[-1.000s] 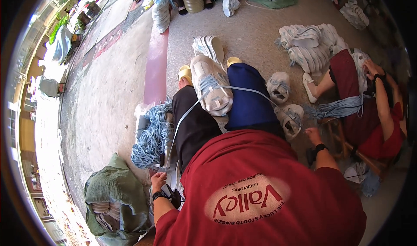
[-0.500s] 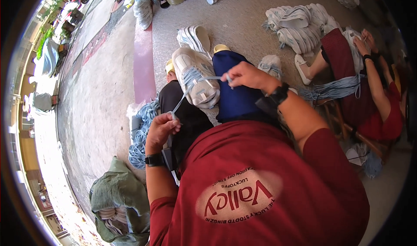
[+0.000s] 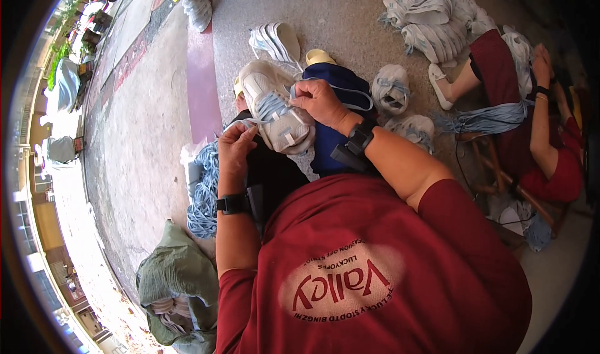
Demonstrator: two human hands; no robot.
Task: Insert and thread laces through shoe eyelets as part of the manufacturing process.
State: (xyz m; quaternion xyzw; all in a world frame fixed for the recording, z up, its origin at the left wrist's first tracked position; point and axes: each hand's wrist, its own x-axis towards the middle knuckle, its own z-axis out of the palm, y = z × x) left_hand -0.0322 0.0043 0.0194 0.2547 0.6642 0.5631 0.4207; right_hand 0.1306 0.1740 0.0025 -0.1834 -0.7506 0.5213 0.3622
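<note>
A white sneaker upper [image 3: 265,82] lies across my lap, with pale blue lacing [image 3: 272,107] running through its eyelets. On its left side my left hand [image 3: 237,142] pinches one end of the shoelace. At the other side my right hand [image 3: 320,104] grips the lace close to the eyelets, fingers curled together. A loose length of blue lace [image 3: 350,92] trails from the right hand over my blue-covered leg [image 3: 337,135]. Both hands wear black straps at the wrist.
A bundle of blue laces [image 3: 205,197] hangs by my left leg. Laced white shoes [image 3: 392,90] sit right of my knee. Stacked white uppers [image 3: 437,29] lie farther back. A co-worker [image 3: 544,116] sits at right. A green cloth sack [image 3: 178,273] stands at lower left.
Both hands have moved in closer to the shoe, the left one upward, the right one leftward. The lace, stretched between them before, now hangs loose past the right hand.
</note>
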